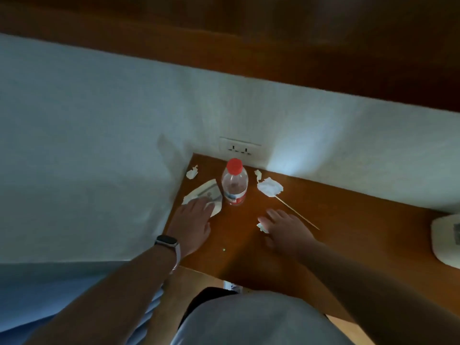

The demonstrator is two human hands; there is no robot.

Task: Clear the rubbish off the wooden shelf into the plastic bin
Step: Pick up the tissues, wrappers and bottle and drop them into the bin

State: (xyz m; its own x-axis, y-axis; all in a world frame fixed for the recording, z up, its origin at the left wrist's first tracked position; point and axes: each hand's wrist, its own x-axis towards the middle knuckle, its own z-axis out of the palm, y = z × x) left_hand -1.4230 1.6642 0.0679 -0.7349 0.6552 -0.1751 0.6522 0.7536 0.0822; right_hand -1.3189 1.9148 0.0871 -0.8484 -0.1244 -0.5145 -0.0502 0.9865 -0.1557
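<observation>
A clear plastic bottle [234, 183] with a red cap stands upright near the back of the wooden shelf [348, 220]. Left of it lies a flat torn paper wrapper [206, 191]; my left hand [193, 221] rests flat on its near edge, fingers spread. A small paper scrap [192, 172] sits in the back left corner. Right of the bottle lie a crumpled white tissue [270, 186], a thin scrap [258, 175] and a wooden skewer [297, 213]. My right hand [286, 231] lies flat, fingertips touching a small crumpled paper [261, 226]. The bin is out of sight.
A white wall with a double socket [239, 146] backs the shelf. A white object [445, 239] sits at the shelf's right edge. Dark wooden panelling [323, 58] runs above. Blue bedding [49, 290] lies lower left. My grey-clad knee [249, 319] is below the shelf front.
</observation>
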